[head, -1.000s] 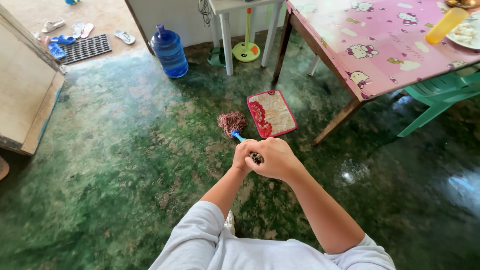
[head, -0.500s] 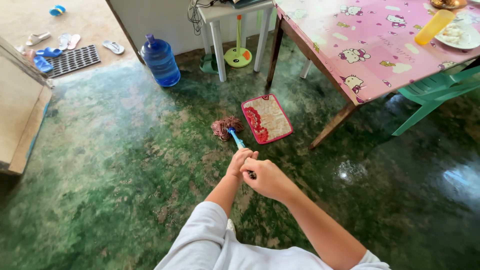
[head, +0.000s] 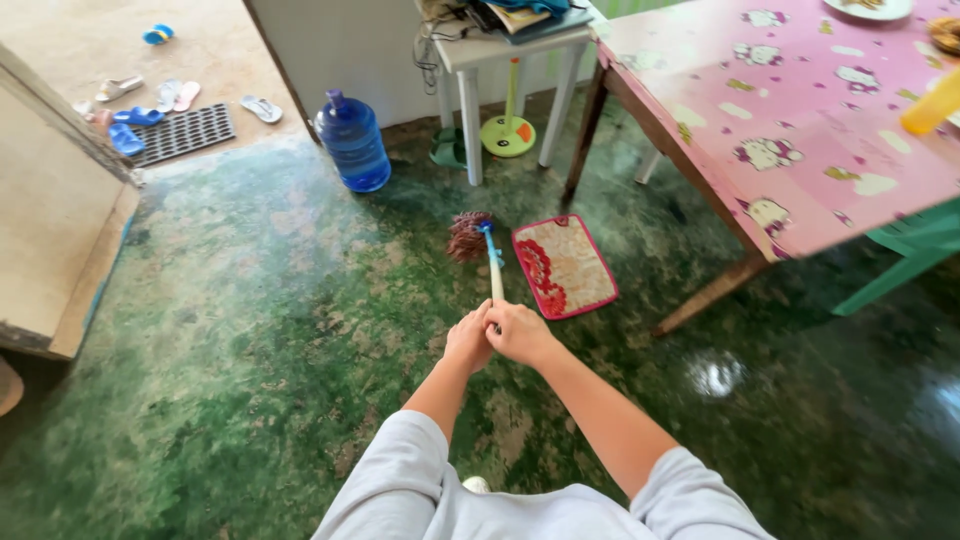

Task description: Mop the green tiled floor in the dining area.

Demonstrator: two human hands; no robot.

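1. Both hands, left hand (head: 468,340) and right hand (head: 520,332), are closed on the mop handle (head: 494,270).
2. The mop head (head: 468,237) sits on the green floor (head: 250,300), just left of the red mat (head: 566,266).
3. A swing right could snag the mat; the floor looks wet, I think, so slipping's possible.

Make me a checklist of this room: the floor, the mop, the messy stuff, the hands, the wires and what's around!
Surface: green mottled floor, glossy at right.
Job's things: mop, head on floor beside red-edged mat.
Clutter: blue water jug; sandals by black doormat.
Grippers: left hand and right hand both grip the mop handle.
Cables: tangled cords hanging off white side table.
Surroundings: pink patterned table, green chair.
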